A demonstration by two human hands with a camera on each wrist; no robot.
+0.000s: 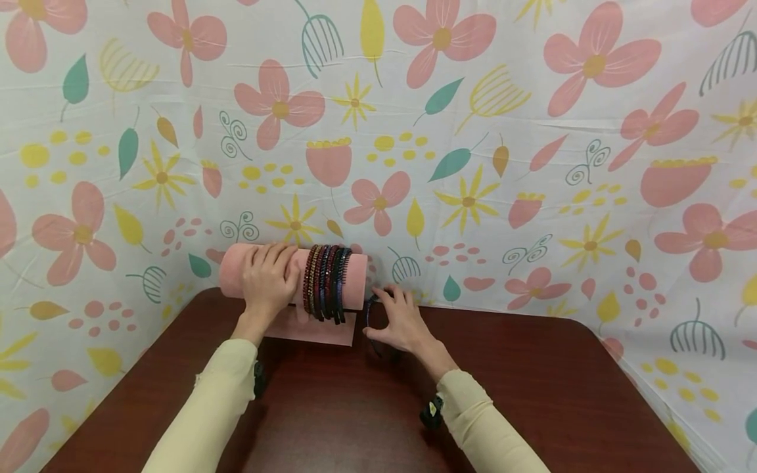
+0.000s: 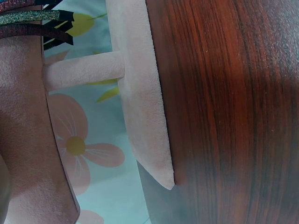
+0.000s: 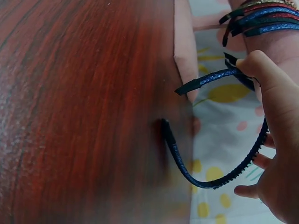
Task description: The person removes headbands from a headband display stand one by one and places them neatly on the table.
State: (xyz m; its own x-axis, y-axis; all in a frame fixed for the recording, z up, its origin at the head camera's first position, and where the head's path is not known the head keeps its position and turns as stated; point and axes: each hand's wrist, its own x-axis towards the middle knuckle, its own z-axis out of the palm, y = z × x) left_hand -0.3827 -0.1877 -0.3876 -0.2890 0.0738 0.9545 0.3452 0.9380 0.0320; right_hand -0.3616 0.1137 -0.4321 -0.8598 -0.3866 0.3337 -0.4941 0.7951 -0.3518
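Note:
A pink padded roll (image 1: 234, 269) on a stand carries several glittery headbands (image 1: 324, 282) toward its right end. The left hand (image 1: 269, 276) rests over the top of the roll, left of the headbands, fingers curved round it. Just beyond the roll's right end, the right hand (image 1: 402, 322) holds a dark blue headband (image 3: 210, 184) between thumb and fingers. In the right wrist view, the thumb of the right hand (image 3: 275, 121) lies against one arm of that band, whose toothed curve passes by the fingers. The left wrist view shows the roll (image 2: 28, 126) and its short post (image 2: 86, 71).
The stand's flat pink base (image 1: 319, 332) sits on a dark reddish-brown table (image 1: 331, 407) near its back edge. Behind it hangs a white cloth (image 1: 367, 131) printed with flowers and leaves.

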